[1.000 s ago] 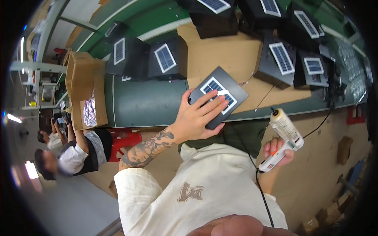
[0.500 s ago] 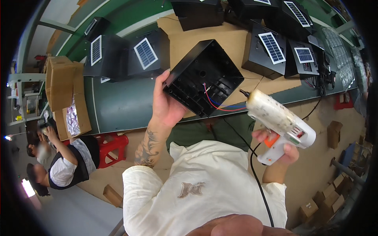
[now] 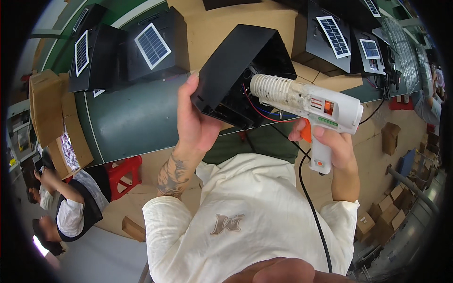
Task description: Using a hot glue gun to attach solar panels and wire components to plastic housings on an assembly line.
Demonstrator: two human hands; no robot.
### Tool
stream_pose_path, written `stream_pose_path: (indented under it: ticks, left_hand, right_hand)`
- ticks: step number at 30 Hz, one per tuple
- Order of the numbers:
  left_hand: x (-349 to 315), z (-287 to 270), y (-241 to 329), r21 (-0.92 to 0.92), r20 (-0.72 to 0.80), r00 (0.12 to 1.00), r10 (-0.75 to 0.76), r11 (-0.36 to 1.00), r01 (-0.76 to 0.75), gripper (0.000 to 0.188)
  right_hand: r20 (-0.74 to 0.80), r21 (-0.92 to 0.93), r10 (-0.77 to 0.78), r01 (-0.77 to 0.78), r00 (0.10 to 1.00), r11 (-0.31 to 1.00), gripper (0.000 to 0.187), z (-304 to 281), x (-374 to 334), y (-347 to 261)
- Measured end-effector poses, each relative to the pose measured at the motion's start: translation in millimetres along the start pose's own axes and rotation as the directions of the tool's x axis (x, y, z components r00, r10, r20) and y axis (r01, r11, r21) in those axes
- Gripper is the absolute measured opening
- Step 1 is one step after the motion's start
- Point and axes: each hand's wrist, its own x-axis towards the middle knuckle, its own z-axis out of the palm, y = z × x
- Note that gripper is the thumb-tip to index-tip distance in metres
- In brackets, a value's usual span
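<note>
My left hand point(image 3: 196, 120) is closed around the lower left corner of a black plastic housing point(image 3: 231, 66), thumb on its outer wall. The housing is tilted, with its open side turned toward the right. Red and blue wires point(image 3: 257, 111) come out of it. In my right hand point(image 3: 332, 141) is a white hot glue gun point(image 3: 325, 104), its ribbed, stained barrel pointing left into the opening. Fingers of that hand lie by the orange trigger. The nozzle tip is hidden inside the housing, so I cannot tell whether it touches anything.
Black boxes with solar panels stand on the green table, left point(image 3: 155, 47) and right point(image 3: 325, 42), partly on a cardboard sheet point(image 3: 203, 28). A black cable point(image 3: 304, 188) hangs before me. An open carton point(image 3: 47, 108), a red stool point(image 3: 125, 174) and a seated person point(image 3: 78, 203) are at left.
The glue gun has swung leftward, its nozzle passing into the housing. The housing has turned, showing more of its outer wall and less of its inside. The whole view has shifted slightly.
</note>
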Motion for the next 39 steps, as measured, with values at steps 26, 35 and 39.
stream_pose_path:
  ticks: [26,35,39]
  left_hand:
    - [-2.1,-6.9,-4.3,0.022,0.014,0.998,0.068,0.997,-0.068,0.043]
    - [-1.6,-6.3,-4.5,0.014,-0.04,0.996,0.086,0.996,-0.085,0.047]
    - [-1.5,-11.3,-3.0,-0.068,-0.011,0.998,0.056,0.996,-0.057,0.046]
  right_hand:
    - [-0.104,-0.172,0.036,-0.053,0.994,0.984,0.039,4.6,-1.4,-3.4]
    - [-0.168,-0.175,0.107,-0.137,0.98,0.975,0.045,4.6,-0.3,-5.4]
    - [-0.251,-0.138,0.0,-0.035,0.968,0.99,0.044,13.3,-1.7,3.9]
